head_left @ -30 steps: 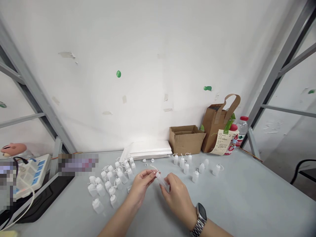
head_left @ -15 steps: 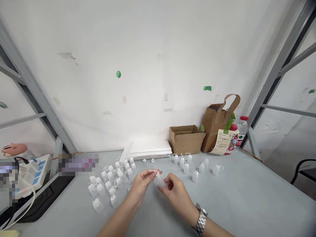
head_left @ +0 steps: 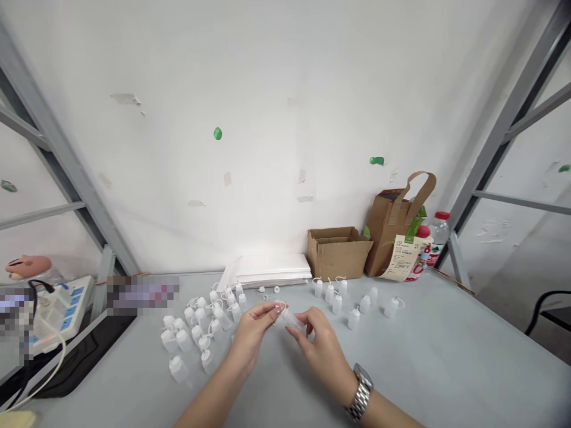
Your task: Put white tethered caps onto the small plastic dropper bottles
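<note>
My right hand grips the body of a small translucent plastic squeeze bottle, held tilted above the grey table. Its neck end points up and left towards my left hand. The left fingers are pinched on the white cap strap at that end; whether the strap is seated round the neck cannot be made out. To the left stands a cluster of similar white bottles, many with looped cap straps. On the right, several more bottles stand spread out.
Loose small white caps lie beyond my hands. Behind them are a stack of white sheets, an open cardboard box, a brown paper bag and a red-capped bottle. A power strip sits far left.
The bottle between my hands has tipped further over, its base end moving right and slightly up with my right hand. My left hand keeps its pinch; the whole view shifts slightly.
</note>
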The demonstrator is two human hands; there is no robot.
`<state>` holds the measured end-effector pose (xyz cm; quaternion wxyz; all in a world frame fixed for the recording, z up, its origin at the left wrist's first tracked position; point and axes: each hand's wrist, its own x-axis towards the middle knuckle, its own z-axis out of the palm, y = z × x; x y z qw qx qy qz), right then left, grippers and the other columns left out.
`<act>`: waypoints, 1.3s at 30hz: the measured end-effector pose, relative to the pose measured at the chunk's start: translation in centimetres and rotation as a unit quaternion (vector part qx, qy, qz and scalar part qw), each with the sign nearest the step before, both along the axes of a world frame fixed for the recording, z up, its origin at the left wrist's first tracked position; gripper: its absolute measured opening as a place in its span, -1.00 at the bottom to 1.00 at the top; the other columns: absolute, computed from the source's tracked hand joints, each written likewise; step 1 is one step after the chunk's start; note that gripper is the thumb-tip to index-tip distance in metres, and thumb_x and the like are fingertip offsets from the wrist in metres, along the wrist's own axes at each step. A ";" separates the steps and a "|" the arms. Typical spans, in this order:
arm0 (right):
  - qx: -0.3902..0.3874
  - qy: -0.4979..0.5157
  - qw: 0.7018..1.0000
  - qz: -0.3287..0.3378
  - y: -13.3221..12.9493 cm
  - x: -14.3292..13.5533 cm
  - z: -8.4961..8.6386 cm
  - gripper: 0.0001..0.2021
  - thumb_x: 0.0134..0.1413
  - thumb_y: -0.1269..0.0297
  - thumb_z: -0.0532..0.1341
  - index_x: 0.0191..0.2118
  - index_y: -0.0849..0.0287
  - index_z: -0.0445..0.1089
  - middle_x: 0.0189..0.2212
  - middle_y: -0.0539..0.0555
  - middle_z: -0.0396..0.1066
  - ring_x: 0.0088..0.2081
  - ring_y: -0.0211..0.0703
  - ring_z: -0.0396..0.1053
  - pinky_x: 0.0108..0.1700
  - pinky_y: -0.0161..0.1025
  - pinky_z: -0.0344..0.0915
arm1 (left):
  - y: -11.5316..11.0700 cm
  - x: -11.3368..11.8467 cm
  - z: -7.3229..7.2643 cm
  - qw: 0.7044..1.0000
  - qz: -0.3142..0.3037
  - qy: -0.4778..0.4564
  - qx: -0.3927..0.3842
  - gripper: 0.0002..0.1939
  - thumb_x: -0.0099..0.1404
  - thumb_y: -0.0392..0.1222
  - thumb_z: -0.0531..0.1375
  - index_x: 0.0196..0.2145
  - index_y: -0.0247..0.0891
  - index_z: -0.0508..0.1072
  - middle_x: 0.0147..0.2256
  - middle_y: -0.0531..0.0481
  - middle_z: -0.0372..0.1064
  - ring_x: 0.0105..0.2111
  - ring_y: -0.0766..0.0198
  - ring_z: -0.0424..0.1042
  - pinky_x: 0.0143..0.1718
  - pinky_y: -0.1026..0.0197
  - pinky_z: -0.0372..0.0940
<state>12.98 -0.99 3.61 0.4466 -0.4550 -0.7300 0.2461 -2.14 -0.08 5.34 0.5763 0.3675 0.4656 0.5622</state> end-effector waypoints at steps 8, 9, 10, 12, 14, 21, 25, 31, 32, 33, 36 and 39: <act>0.229 -0.151 0.960 -0.051 -0.4 -0.3 -0.8 -0.86 0.13 0.50 -0.01 -0.23 0.25 0.26 -0.45 0.11 0.24 -0.36 -0.08 0.17 -0.34 -0.16 0.21 | -0.3 0.3 -0.2 1.000 0.007 0.010 0.024 -0.75 -0.13 -0.11 0.34 -0.46 -0.30 0.55 -0.28 -0.15 0.51 -0.11 0.04 0.36 0.01 0.08 0.14; 0.247 -0.164 0.953 -0.058 -0.5 -0.3 -0.8 -0.85 0.13 0.51 -0.01 -0.24 0.26 0.26 -0.46 0.11 0.24 -0.37 -0.07 0.17 -0.35 -0.15 0.21 | -0.4 0.4 -0.2 1.000 0.014 0.010 0.024 -0.76 -0.12 -0.11 0.34 -0.46 -0.30 0.55 -0.29 -0.14 0.51 -0.12 0.06 0.37 0.01 0.09 0.15; 0.261 -0.174 0.947 -0.064 -0.6 -0.4 -0.8 -0.85 0.12 0.52 -0.01 -0.25 0.27 0.26 -0.47 0.12 0.24 -0.38 -0.07 0.16 -0.36 -0.15 0.20 | -0.5 0.5 -0.2 0.999 0.021 0.008 0.023 -0.76 -0.12 -0.11 0.34 -0.46 -0.29 0.55 -0.29 -0.13 0.51 -0.13 0.07 0.38 0.00 0.11 0.16; 0.280 -0.185 0.939 -0.074 -0.8 -0.5 -0.8 -0.85 0.12 0.53 -0.01 -0.26 0.28 0.27 -0.49 0.11 0.23 -0.40 -0.07 0.15 -0.37 -0.15 0.18 | -0.6 0.7 -0.1 0.999 0.038 0.006 0.022 -0.77 -0.13 -0.12 0.34 -0.47 -0.29 0.54 -0.32 -0.11 0.52 -0.16 0.09 0.40 -0.02 0.12 0.17; 0.284 -0.181 0.939 -0.076 -1.0 -0.6 -0.8 -0.84 0.11 0.52 -0.01 -0.26 0.27 0.28 -0.50 0.10 0.24 -0.41 -0.08 0.15 -0.37 -0.15 0.18 | -0.6 0.8 -0.1 0.998 0.053 0.009 0.022 -0.78 -0.15 -0.13 0.35 -0.49 -0.28 0.54 -0.34 -0.09 0.52 -0.19 0.10 0.41 -0.04 0.12 0.19; -0.026 0.023 0.999 -0.006 -0.3 0.0 0.2 -0.89 0.01 0.29 0.18 -0.43 0.22 0.34 -0.50 0.03 0.27 -0.46 -0.19 0.19 -0.38 -0.25 0.17 | -0.1 0.0 -0.4 0.999 0.016 0.032 0.025 -0.77 -0.13 -0.10 0.34 -0.49 -0.27 0.54 -0.30 -0.11 0.52 -0.14 0.06 0.39 -0.04 0.12 0.19; -0.264 0.195 0.938 0.108 0.9 0.4 1.2 -0.71 -0.14 0.07 0.27 -0.50 0.24 0.40 -0.58 0.00 0.30 -0.52 -0.26 0.16 -0.43 -0.31 0.10 | 0.0 -0.4 0.1 0.998 -0.014 0.051 0.026 -0.74 -0.11 -0.08 0.33 -0.43 -0.27 0.55 -0.27 -0.12 0.51 -0.14 0.06 0.39 -0.05 0.12 0.19; -0.395 0.370 0.808 0.234 1.4 0.5 1.2 -0.61 -0.20 -0.02 0.29 -0.52 0.30 0.45 -0.64 -0.02 0.24 -0.62 -0.38 0.04 -0.44 -0.31 0.06 | -0.2 -0.4 0.9 0.998 -0.016 0.049 0.039 -0.74 -0.11 -0.06 0.32 -0.44 -0.26 0.54 -0.26 -0.12 0.51 -0.16 0.05 0.40 -0.08 0.11 0.21; -0.396 0.369 0.806 0.238 1.3 0.5 1.2 -0.61 -0.20 -0.02 0.29 -0.51 0.30 0.45 -0.63 -0.02 0.24 -0.62 -0.38 0.04 -0.44 -0.31 0.06 | -0.3 -0.3 1.0 0.998 -0.016 0.050 0.041 -0.73 -0.11 -0.06 0.33 -0.44 -0.26 0.54 -0.26 -0.12 0.51 -0.16 0.05 0.40 -0.08 0.11 0.21; -0.392 0.360 0.813 0.238 1.3 0.4 1.2 -0.61 -0.19 -0.03 0.28 -0.51 0.30 0.45 -0.64 -0.02 0.24 -0.62 -0.38 0.05 -0.44 -0.31 0.06 | -0.3 -0.3 1.0 0.998 -0.015 0.053 0.042 -0.73 -0.11 -0.06 0.33 -0.44 -0.27 0.54 -0.27 -0.12 0.51 -0.16 0.05 0.40 -0.08 0.10 0.21; -0.332 0.287 0.878 0.188 1.1 0.3 1.2 -0.60 -0.14 -0.06 0.24 -0.50 0.28 0.41 -0.63 -0.02 0.24 -0.57 -0.31 0.12 -0.41 -0.31 0.07 | -0.4 -0.1 1.1 0.997 0.002 0.066 0.033 -0.73 -0.13 -0.07 0.33 -0.44 -0.26 0.55 -0.26 -0.12 0.51 -0.16 0.04 0.40 -0.08 0.09 0.21; -0.239 0.202 0.944 0.107 0.9 0.2 1.1 -0.61 -0.11 -0.07 0.21 -0.45 0.24 0.39 -0.57 0.00 0.29 -0.50 -0.23 0.18 -0.39 -0.29 0.10 | -0.5 0.1 0.9 0.997 0.041 0.064 0.027 -0.74 -0.14 -0.07 0.34 -0.46 -0.26 0.54 -0.26 -0.11 0.51 -0.14 0.03 0.38 -0.08 0.09 0.21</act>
